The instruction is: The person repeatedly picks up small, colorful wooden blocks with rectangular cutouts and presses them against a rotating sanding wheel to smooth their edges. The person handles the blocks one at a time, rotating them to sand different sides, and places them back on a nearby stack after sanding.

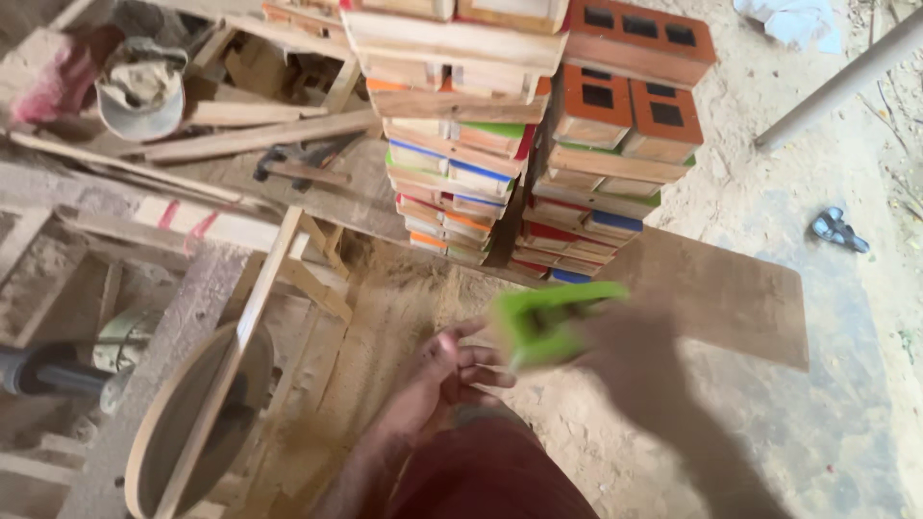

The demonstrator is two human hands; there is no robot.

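The right hand (625, 341), blurred, has its grip closed around a green-painted wooden block (543, 322), held in the air just below the stacks. The left hand (452, 370) is released, fingers loosely curled just beside the block. Behind stand two tall stacks of painted wooden boxes (538, 135) on a board (731, 288) lying on the sandy floor; their insides are not visible. A round wooden frame (187, 423) leans at left.

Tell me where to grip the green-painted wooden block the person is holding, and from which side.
Judging by its pose, grip the green-painted wooden block across its long painted sides near the right end, where the right hand already holds it, coming from the right. The left end sticks out free towards the open left hand, which could steady it. Motion blur hides the finer shape.
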